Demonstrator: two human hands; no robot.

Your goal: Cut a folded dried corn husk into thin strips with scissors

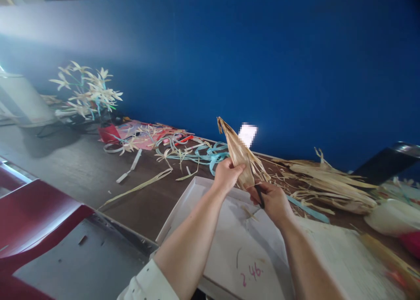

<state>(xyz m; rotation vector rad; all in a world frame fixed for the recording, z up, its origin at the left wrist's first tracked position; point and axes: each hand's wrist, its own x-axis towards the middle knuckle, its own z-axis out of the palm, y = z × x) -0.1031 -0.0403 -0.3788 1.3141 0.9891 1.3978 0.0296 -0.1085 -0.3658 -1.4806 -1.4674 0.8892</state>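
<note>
A dried tan husk points upward over the far edge of a shallow white box lid. My left hand is closed on the husk's left side, thumb across its face. Dark-handled scissors are in my right hand, whose fingers wrap the handles. Their blades lie against the husk's lower right part, mostly hidden. Small scraps and pink handwritten digits show in the lid.
Blue ribbon, pale strips and pink paper lie left of the husk. Pale flowers stand farther left. More dried husks lie to the right, near a white bowl. A blue partition rises behind.
</note>
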